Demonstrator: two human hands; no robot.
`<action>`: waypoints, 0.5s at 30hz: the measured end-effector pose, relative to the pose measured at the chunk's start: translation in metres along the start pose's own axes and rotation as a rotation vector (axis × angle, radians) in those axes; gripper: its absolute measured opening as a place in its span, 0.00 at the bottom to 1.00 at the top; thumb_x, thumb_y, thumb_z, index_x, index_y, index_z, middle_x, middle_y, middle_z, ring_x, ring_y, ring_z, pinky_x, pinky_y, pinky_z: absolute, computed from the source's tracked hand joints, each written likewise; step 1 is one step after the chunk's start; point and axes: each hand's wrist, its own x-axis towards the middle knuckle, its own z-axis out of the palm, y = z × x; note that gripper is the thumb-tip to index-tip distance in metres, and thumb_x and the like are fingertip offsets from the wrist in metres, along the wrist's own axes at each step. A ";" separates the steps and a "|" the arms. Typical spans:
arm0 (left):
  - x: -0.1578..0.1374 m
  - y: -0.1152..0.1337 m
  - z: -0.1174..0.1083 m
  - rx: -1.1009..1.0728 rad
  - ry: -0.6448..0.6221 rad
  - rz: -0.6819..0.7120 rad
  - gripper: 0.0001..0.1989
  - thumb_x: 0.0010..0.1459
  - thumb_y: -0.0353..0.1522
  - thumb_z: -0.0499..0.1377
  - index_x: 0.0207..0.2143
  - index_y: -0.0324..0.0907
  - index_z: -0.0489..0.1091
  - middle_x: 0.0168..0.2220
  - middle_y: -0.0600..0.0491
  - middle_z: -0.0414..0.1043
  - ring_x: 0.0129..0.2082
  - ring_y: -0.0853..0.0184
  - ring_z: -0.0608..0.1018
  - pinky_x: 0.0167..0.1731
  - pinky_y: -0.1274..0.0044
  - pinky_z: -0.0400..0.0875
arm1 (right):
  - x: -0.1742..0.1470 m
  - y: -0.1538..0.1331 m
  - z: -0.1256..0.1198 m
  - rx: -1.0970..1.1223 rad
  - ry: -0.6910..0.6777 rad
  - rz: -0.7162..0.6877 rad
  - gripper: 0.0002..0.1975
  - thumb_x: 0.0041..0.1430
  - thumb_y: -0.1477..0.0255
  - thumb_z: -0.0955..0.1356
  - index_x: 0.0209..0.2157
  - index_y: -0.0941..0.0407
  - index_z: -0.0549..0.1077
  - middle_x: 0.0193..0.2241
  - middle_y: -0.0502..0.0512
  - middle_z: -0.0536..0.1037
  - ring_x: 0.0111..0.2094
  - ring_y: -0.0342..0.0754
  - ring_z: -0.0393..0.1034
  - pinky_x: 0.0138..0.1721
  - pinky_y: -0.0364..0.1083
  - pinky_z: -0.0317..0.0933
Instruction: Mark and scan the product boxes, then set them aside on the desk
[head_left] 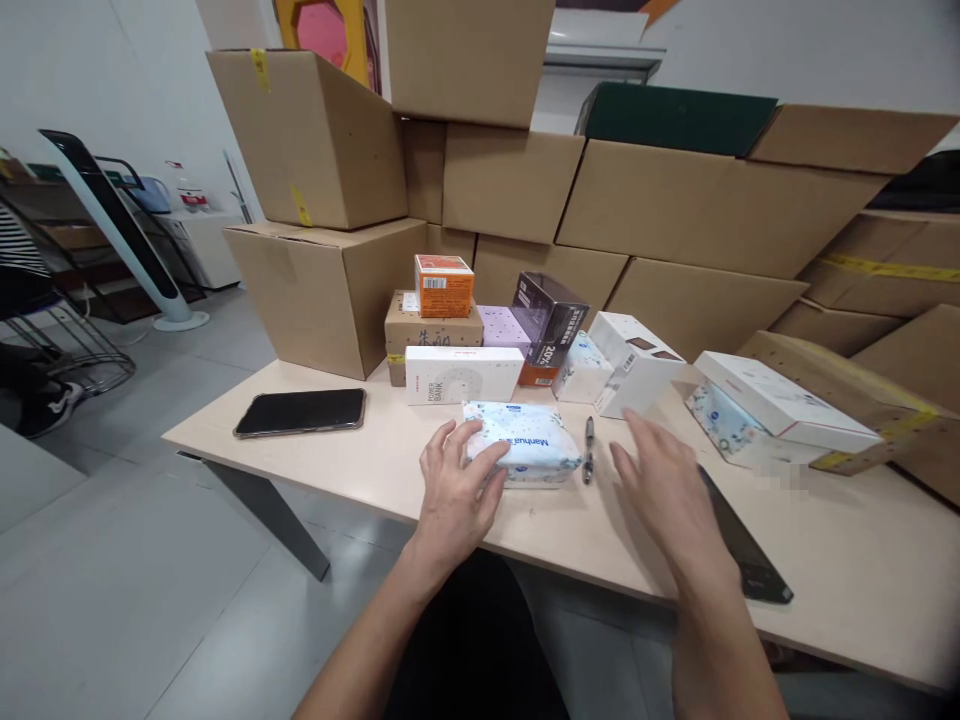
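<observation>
A blue-and-white pack of tissues (536, 440) lies near the front edge of the table. My left hand (459, 475) rests at its left end, fingers spread and bent, with the fingertips at the wrapper. To the right of the pack lies a dark pen (589, 450). My right hand (664, 480) is beyond the pen, over the table, its fingers apart and nothing in them. Partly hidden by that hand and forearm is a black tablet-like slab (746, 550). Just behind the tissues stands a white power bank box (465, 375).
A phone (301, 411) lies at the table's left. Small boxes, among them an orange box (444, 286), a dark box (551, 318) and a white box (637, 362), stand behind. At right, a white lid-like box (784, 405) tops another tissue pack (724, 420). Stacked cartons (307, 300) wall the back.
</observation>
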 end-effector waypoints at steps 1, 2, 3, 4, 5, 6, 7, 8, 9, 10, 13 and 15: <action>0.000 0.000 0.000 -0.002 0.004 0.004 0.17 0.60 0.28 0.60 0.52 0.47 0.71 0.59 0.45 0.62 0.62 0.50 0.61 0.59 0.54 0.61 | -0.015 0.005 -0.004 -0.023 0.068 0.047 0.29 0.66 0.59 0.58 0.63 0.61 0.62 0.55 0.71 0.71 0.55 0.64 0.65 0.54 0.60 0.59; 0.000 0.001 0.000 -0.008 0.011 0.011 0.18 0.59 0.28 0.61 0.53 0.47 0.71 0.59 0.44 0.61 0.62 0.50 0.61 0.59 0.54 0.61 | -0.031 0.011 -0.007 -0.070 0.103 0.127 0.33 0.65 0.54 0.59 0.63 0.60 0.62 0.55 0.73 0.70 0.55 0.68 0.64 0.53 0.64 0.59; 0.000 0.001 0.000 -0.017 0.027 0.017 0.20 0.59 0.28 0.61 0.54 0.47 0.70 0.59 0.44 0.61 0.62 0.50 0.61 0.59 0.54 0.61 | -0.048 0.018 -0.009 -0.123 0.131 0.249 0.36 0.61 0.49 0.60 0.63 0.58 0.63 0.56 0.75 0.69 0.55 0.73 0.64 0.50 0.67 0.60; -0.001 0.001 -0.001 -0.029 0.053 0.023 0.21 0.58 0.28 0.61 0.55 0.47 0.69 0.59 0.43 0.61 0.62 0.50 0.61 0.59 0.54 0.61 | -0.063 0.027 -0.010 -0.163 0.135 0.378 0.41 0.57 0.44 0.60 0.63 0.56 0.63 0.57 0.76 0.67 0.55 0.77 0.63 0.47 0.69 0.60; -0.002 0.001 -0.001 -0.043 0.092 0.027 0.23 0.57 0.27 0.61 0.55 0.46 0.68 0.59 0.43 0.60 0.62 0.50 0.62 0.59 0.54 0.62 | -0.077 0.035 -0.009 -0.184 0.113 0.482 0.45 0.54 0.40 0.60 0.65 0.55 0.61 0.58 0.78 0.66 0.55 0.80 0.62 0.45 0.70 0.61; -0.003 0.001 -0.001 -0.060 0.140 0.028 0.23 0.57 0.26 0.61 0.55 0.46 0.67 0.58 0.43 0.60 0.62 0.50 0.63 0.59 0.54 0.62 | -0.087 0.043 -0.008 -0.190 0.065 0.555 0.48 0.53 0.39 0.60 0.66 0.56 0.60 0.57 0.79 0.66 0.54 0.80 0.63 0.44 0.70 0.61; -0.004 0.000 -0.001 -0.079 0.193 0.027 0.23 0.56 0.25 0.61 0.55 0.45 0.67 0.57 0.43 0.60 0.60 0.51 0.64 0.58 0.55 0.64 | -0.095 0.051 -0.005 -0.179 0.014 0.592 0.50 0.52 0.38 0.60 0.66 0.57 0.59 0.55 0.79 0.68 0.53 0.80 0.64 0.45 0.69 0.61; -0.006 -0.001 -0.002 -0.096 0.247 0.023 0.23 0.56 0.24 0.60 0.54 0.45 0.67 0.56 0.43 0.61 0.59 0.52 0.66 0.57 0.55 0.65 | -0.100 0.057 -0.002 -0.154 -0.035 0.594 0.51 0.52 0.38 0.60 0.66 0.59 0.59 0.53 0.79 0.70 0.52 0.78 0.66 0.46 0.67 0.62; -0.008 -0.001 -0.002 -0.111 0.297 0.021 0.23 0.55 0.24 0.60 0.53 0.44 0.67 0.53 0.43 0.62 0.57 0.53 0.68 0.55 0.57 0.67 | -0.102 0.062 0.001 -0.125 -0.070 0.575 0.51 0.52 0.38 0.59 0.66 0.61 0.58 0.50 0.78 0.72 0.50 0.76 0.68 0.47 0.66 0.62; -0.010 -0.002 -0.003 -0.132 0.340 0.021 0.22 0.55 0.23 0.59 0.52 0.44 0.68 0.51 0.44 0.64 0.54 0.55 0.70 0.52 0.59 0.70 | -0.102 0.065 0.004 -0.101 -0.085 0.550 0.51 0.53 0.39 0.59 0.66 0.63 0.59 0.48 0.76 0.73 0.49 0.74 0.69 0.49 0.65 0.62; -0.015 0.002 -0.003 -0.265 0.365 0.044 0.18 0.55 0.22 0.58 0.48 0.43 0.69 0.42 0.47 0.68 0.44 0.61 0.74 0.42 0.67 0.74 | -0.094 0.063 0.012 -0.094 -0.048 0.540 0.46 0.57 0.42 0.58 0.64 0.64 0.61 0.44 0.74 0.74 0.49 0.73 0.69 0.51 0.65 0.60; -0.017 0.010 0.000 -0.403 0.280 0.050 0.15 0.55 0.22 0.57 0.45 0.42 0.70 0.37 0.49 0.70 0.38 0.64 0.75 0.36 0.72 0.74 | -0.090 0.057 0.014 -0.103 -0.009 0.560 0.44 0.58 0.45 0.57 0.63 0.63 0.63 0.45 0.76 0.73 0.50 0.74 0.68 0.50 0.66 0.60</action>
